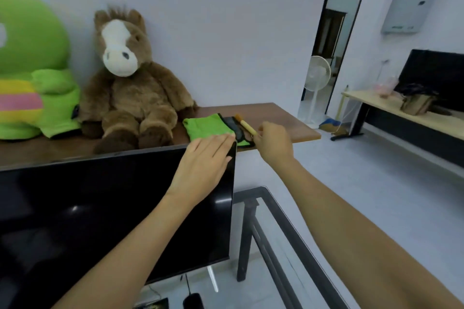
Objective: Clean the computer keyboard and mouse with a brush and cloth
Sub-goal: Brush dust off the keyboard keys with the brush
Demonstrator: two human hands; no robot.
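Note:
A folded green cloth with a dark edge lies on the brown shelf behind the monitor. My left hand reaches over the monitor's top corner, fingers flat and apart, fingertips on the cloth's near edge. A brush with a pale wooden handle lies on the cloth's right side. My right hand pinches the near end of that handle. The black mouse shows at the bottom edge, below the monitor. No keyboard is in sight.
A large black monitor stands in front of the shelf. A brown plush horse and a green plush toy sit on the shelf to the left. A glass table with a black frame is at lower right.

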